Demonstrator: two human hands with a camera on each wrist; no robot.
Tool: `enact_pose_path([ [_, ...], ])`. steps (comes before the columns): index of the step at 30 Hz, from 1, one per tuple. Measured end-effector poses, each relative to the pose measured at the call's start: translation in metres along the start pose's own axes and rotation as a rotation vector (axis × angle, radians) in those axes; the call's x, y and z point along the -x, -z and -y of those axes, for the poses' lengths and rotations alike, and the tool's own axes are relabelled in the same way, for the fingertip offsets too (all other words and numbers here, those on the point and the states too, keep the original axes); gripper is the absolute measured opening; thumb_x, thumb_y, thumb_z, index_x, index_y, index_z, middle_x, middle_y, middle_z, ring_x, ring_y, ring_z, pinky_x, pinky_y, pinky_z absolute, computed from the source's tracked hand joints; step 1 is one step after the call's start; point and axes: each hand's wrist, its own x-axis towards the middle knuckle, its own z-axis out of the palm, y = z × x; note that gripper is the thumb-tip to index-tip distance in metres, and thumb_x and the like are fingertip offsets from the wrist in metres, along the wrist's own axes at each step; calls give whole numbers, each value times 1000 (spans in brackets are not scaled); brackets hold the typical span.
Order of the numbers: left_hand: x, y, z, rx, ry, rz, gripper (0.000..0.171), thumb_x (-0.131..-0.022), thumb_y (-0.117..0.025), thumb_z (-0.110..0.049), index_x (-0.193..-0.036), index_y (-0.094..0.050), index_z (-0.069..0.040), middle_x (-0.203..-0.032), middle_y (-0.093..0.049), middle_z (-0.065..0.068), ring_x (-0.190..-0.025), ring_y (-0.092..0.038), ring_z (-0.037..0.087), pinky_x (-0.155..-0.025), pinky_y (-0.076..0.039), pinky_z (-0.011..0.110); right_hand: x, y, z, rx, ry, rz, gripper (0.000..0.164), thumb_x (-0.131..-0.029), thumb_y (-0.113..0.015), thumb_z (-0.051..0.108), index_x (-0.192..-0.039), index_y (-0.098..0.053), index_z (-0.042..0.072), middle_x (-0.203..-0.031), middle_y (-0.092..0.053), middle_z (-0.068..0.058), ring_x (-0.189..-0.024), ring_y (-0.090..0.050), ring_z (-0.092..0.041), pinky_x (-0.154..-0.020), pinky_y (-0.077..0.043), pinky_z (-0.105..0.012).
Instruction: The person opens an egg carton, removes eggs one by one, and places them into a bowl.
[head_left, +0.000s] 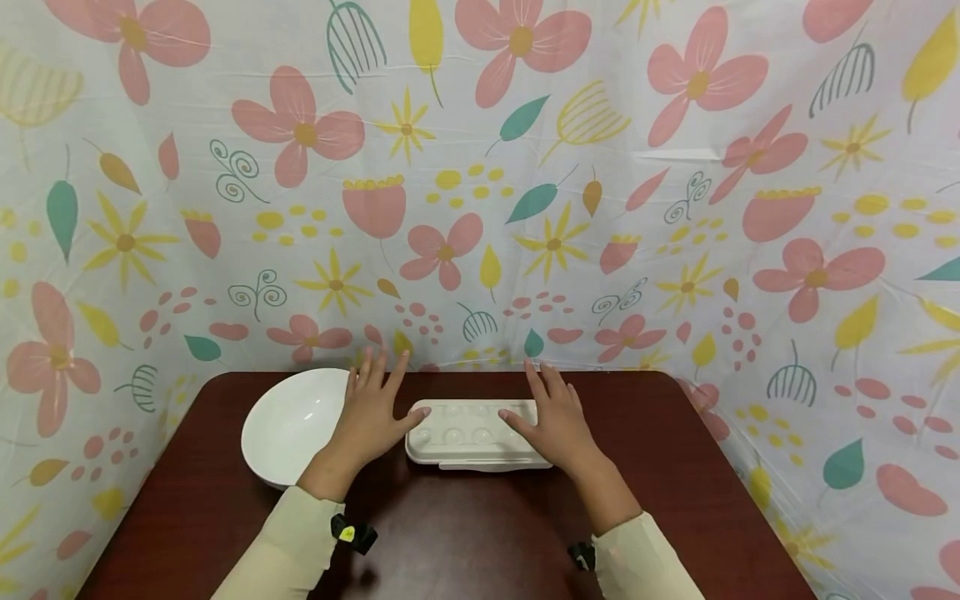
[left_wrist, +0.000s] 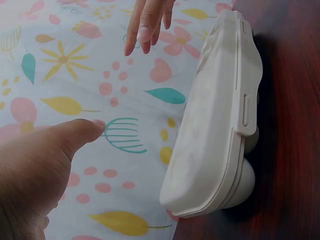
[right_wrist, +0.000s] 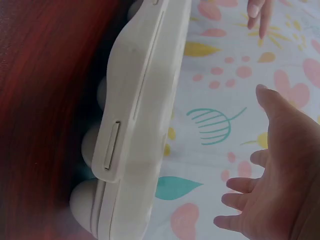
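Note:
An off-white egg box (head_left: 480,450) with a lid lies on the dark red-brown table, its lid closed and its front latch (right_wrist: 112,145) down. Rounded cups bulge from its underside in both wrist views. My left hand (head_left: 371,414) is raised above the box's left end with fingers spread, overlapping the edge of a white bowl (head_left: 281,421) in the head view. Over the box's right end, my right hand (head_left: 557,419) hovers with its fingers extended. Both wrist views show a gap between the hands and the box, and neither hand holds anything.
The bowl stands at the table's left, close beside the box. Behind the table (head_left: 465,542) hangs a flowered curtain (head_left: 450,200), which also runs along both sides. A dark strap (head_left: 354,533) sits at the left sleeve cuff, another at the right.

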Motion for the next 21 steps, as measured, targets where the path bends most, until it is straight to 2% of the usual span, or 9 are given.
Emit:
enact_pose_path([
  [6,4,-5,-6,27,-59,30,91,-91,-69,-55,-162,-25,-18,-167,-20,20,-156,-10,46,-121,-16,68,3,-4,-1,-2,-3,34,93,-93,-64,58,-163,-20,16,-165,-26,-19,-153,-23,-42,-121,-21,-66],
  [11,7,-12,-12,63,-115,78,83,-92,-69,-51,-160,-31,-22,-168,-25,13,-157,-12,41,-122,-23,63,6,-8,0,6,-20,75,91,-91,-69,54,-162,-26,16,-162,-31,-23,-148,-33,-46,-117,-30,-65],
  [21,14,-26,-28,84,-128,197,71,-93,-71,-44,-154,-45,-19,-163,-36,12,-156,-21,37,-118,-35,56,16,-18,2,19,-16,141,87,-88,-76,44,-158,-35,14,-155,-41,-22,-139,-46,-44,-111,-41,-60],
])
